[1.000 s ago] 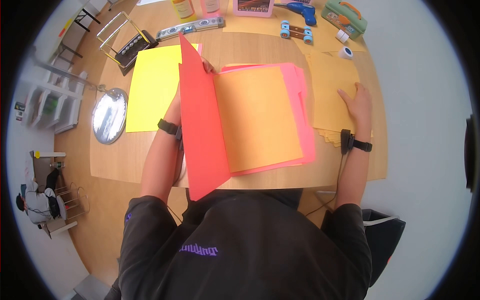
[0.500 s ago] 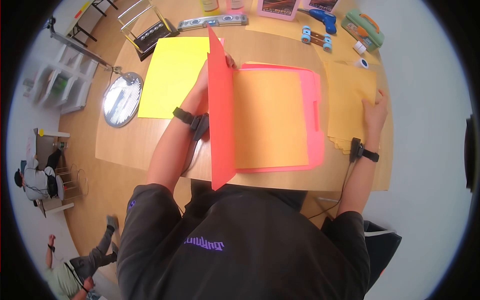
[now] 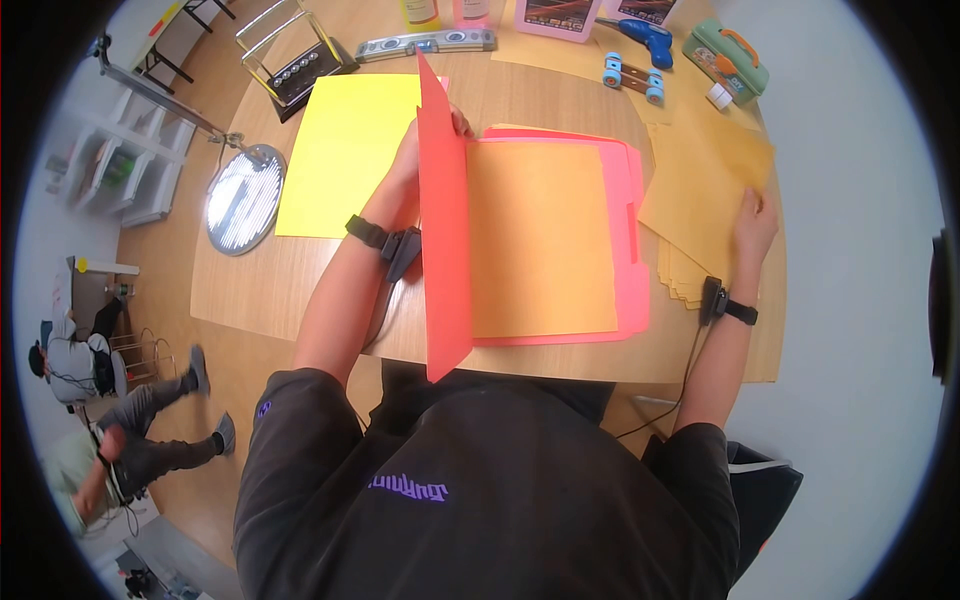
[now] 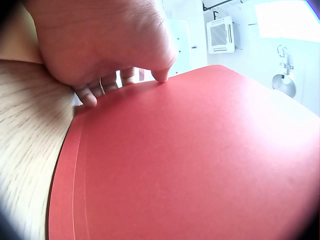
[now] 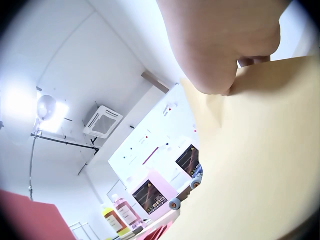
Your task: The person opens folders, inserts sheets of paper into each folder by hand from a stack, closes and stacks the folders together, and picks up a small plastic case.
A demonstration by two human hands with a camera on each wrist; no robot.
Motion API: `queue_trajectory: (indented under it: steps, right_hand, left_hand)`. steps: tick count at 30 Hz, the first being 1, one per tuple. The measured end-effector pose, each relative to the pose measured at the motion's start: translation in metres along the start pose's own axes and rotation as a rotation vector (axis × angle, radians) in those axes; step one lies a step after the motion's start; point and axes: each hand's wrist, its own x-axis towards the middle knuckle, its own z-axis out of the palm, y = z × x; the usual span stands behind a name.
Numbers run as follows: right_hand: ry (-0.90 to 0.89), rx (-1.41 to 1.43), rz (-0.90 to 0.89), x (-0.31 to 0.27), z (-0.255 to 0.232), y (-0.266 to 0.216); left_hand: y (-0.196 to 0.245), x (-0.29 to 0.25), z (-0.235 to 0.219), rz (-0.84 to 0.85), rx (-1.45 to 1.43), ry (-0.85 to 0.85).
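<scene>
Left hand (image 3: 408,160) pinches the red folder cover (image 3: 443,230) upright (9 o'clock side); right hand (image 3: 752,222) grips a lifted manila sheet (image 3: 700,190) at 3 o'clock.

I see my left hand (image 3: 412,160) raised with its forearm angled up and fingers curled, while my right hand (image 3: 752,222) reaches out, fingers pinching.

The raised red folder cover (image 3: 443,220) hid most of the left hand (image 3: 410,150); only fingertips showed past its top edge. At the frame's top edge, the bottles (image 3: 440,10) and pink box (image 3: 555,15) were cut off. Lower left, a person (image 3: 120,450) was blurred.
</scene>
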Motion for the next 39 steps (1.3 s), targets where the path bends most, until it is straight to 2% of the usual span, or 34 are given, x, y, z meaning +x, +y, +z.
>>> queue_trajectory:
  steps: [4,6,7,9,10,12,13,15,19,21,24,25,27,28,30,33,34,36,39]
  right_hand:
    - [0.090,0.091,-0.037,-0.001,-0.005,-0.013]
    - [0.052,0.191,0.100,0.001,-0.008,-0.016]
    - [0.053,0.190,0.100,0.003,-0.005,-0.010]
    - [0.039,0.498,0.143,0.008,0.002,0.002]
    - [0.039,0.498,0.143,0.007,0.005,0.004]
    - [-0.065,0.787,0.242,0.007,0.009,0.008]
    - [-0.065,0.787,0.241,0.006,0.009,0.003]
    - [-0.189,0.764,0.381,-0.001,0.007,-0.016]
    - [-0.324,0.865,0.338,-0.007,0.013,-0.025]
    - [-0.474,0.887,0.275,-0.010,0.016,-0.030]
    - [-0.479,0.977,0.325,-0.016,0.009,-0.051]
    - [-0.480,0.978,0.326,-0.015,0.011,-0.045]
    - [-0.534,1.167,0.454,-0.009,0.015,-0.026]
    - [-0.535,1.168,0.453,-0.009,0.014,-0.028]
    - [-0.540,1.379,0.545,-0.010,0.009,-0.033]
    - [-0.526,1.295,0.545,-0.013,0.003,-0.044]
    - [-0.524,1.297,0.544,-0.012,0.008,-0.036]
    - [-0.610,1.109,0.452,-0.006,0.024,-0.010]
    - [-0.574,1.098,0.485,-0.025,0.013,-0.050]
  left_hand:
    - [-0.002,0.001,-0.003,0.044,0.038,-0.042]
    - [-0.003,0.000,-0.004,0.005,0.002,-0.025]
    - [-0.002,0.000,-0.002,0.005,0.003,-0.026]
    - [0.001,-0.002,0.000,0.022,-0.003,-0.045]
    - [0.001,-0.003,0.000,0.022,-0.003,-0.045]
    - [0.002,-0.003,0.002,0.033,0.014,-0.052]
    - [0.004,-0.004,0.006,0.033,0.014,-0.052]
    - [0.008,-0.006,0.016,0.022,0.070,0.048]
    - [0.001,-0.002,0.001,0.003,-0.003,-0.021]
    - [-0.001,-0.001,-0.002,0.033,-0.012,-0.065]
    - [0.003,-0.002,0.008,0.023,0.071,0.035]
    - [0.003,-0.002,0.009,0.023,0.072,0.035]
    - [0.003,-0.003,0.010,0.036,0.106,0.052]
    - [0.002,-0.003,0.009,0.037,0.107,0.053]
    - [0.002,-0.001,0.008,0.076,0.130,0.028]
    - [0.004,-0.004,0.003,0.133,0.137,-0.080]
    - [0.004,-0.004,0.001,0.133,0.139,-0.082]
    - [0.002,-0.003,-0.001,0.080,0.104,-0.082]
    - [-0.001,0.000,-0.004,0.096,0.095,-0.098]
